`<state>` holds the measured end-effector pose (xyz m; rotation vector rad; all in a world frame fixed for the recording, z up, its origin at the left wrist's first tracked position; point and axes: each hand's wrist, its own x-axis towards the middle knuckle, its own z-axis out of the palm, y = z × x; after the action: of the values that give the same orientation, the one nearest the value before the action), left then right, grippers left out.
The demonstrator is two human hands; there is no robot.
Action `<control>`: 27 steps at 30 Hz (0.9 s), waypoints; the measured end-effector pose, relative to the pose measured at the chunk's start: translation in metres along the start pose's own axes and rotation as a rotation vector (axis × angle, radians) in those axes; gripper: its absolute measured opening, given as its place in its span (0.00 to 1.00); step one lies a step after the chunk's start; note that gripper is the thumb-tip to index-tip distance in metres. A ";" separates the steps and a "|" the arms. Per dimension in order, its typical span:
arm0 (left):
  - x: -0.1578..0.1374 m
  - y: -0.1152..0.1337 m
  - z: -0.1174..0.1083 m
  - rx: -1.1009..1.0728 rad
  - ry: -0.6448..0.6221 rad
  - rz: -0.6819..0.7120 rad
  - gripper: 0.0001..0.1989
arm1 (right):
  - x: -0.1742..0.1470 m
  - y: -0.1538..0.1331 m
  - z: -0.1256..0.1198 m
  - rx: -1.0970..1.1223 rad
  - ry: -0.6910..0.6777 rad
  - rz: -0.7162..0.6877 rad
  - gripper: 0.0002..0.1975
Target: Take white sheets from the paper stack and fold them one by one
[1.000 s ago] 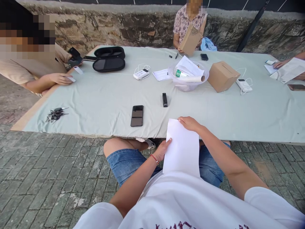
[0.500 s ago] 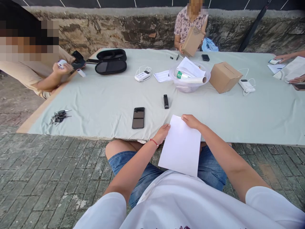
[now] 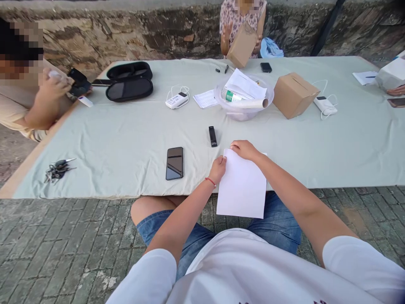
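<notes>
— White paper (image 3: 242, 185) shifted farther over the surface's (image 3: 300, 156) near edge. Fingers?
— My left hand (image 3: 218, 169) grips its left edge, my right hand (image 3: 244, 149) its top.
— Surroundings?
— Stone wall (image 3: 177, 40) beyond the far edge.

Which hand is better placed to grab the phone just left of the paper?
Probably the left hand: it holds the white paper by its left side, nearer the phone. The right hand, at the paper's far edge, is farther off. The left would have to release the paper first.
</notes>
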<state>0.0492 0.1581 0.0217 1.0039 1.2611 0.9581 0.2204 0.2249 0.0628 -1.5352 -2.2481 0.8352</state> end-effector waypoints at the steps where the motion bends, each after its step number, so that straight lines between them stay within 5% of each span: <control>1: -0.001 -0.001 -0.001 -0.005 -0.007 0.007 0.17 | 0.003 -0.001 0.003 0.039 0.006 0.012 0.13; 10: -0.003 -0.002 -0.009 -0.304 -0.039 -0.134 0.15 | 0.018 -0.014 0.013 0.197 -0.037 -0.026 0.12; 15: -0.003 -0.003 -0.012 -0.353 -0.032 -0.128 0.15 | 0.018 -0.027 0.014 0.141 -0.014 -0.089 0.11; 27: -0.011 -0.002 -0.011 -0.350 -0.048 -0.047 0.18 | 0.022 -0.027 0.015 0.273 -0.063 0.024 0.12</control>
<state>0.0371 0.1475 0.0225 0.7158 1.0277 1.0674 0.1836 0.2338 0.0650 -1.4295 -2.0574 1.1579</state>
